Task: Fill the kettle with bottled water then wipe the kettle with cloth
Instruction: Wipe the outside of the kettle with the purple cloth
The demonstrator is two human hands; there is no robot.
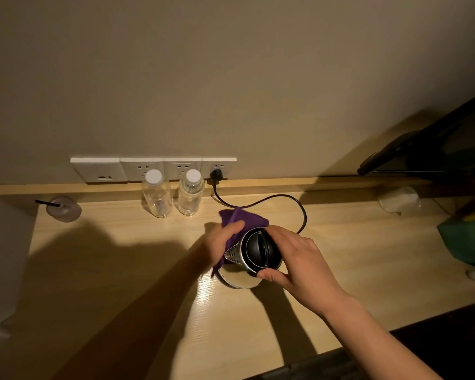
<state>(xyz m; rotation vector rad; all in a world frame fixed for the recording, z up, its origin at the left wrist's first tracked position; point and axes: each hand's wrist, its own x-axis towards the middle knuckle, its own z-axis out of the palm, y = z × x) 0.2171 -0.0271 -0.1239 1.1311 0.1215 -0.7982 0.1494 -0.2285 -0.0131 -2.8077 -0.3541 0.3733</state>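
A steel kettle [240,281] with a black lid stands in the middle of the wooden desk [121,256], its spout pointing left. My left hand [221,242] presses a purple cloth [244,219] against the kettle's left side, by the spout. My right hand [294,259] grips the kettle from the right, thumb at the near rim and fingers over the far side. Two clear water bottles [157,196] [190,194] with white caps stand upright at the back by the wall.
A black power cord [299,207] loops from a wall socket [217,171] to behind the kettle. A plastic cup with a straw [63,208] sits at the back left. A clear plastic wrapper [399,201] and green bag [466,239] lie at the right, under a dark screen [428,149].
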